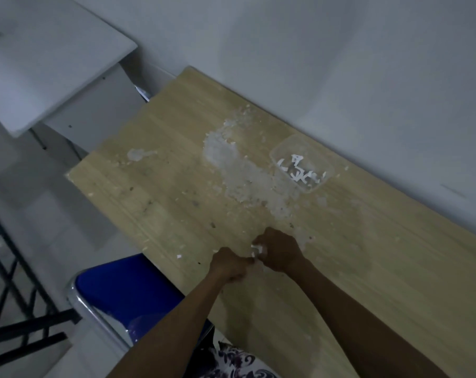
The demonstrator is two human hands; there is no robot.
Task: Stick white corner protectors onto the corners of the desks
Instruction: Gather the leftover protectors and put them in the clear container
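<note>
Both of my hands meet over the light wooden desk (368,268), near its front edge. A small white corner protector (257,250) is pinched in my right hand (279,251). My left hand (228,264) touches the same piece from the left with closed fingertips. A clear plastic tub (282,148) holding several white corner protectors (299,170) stands further back on the desk, close to the wall. The desk's near left corner (69,173) and far left corner (189,68) are bare wood.
White flaky residue (239,170) is smeared across the middle of the desk. A blue chair (127,293) with a metal frame sits under the front edge. A white desk (40,58) stands at the upper left. A black railing (10,268) runs at the far left.
</note>
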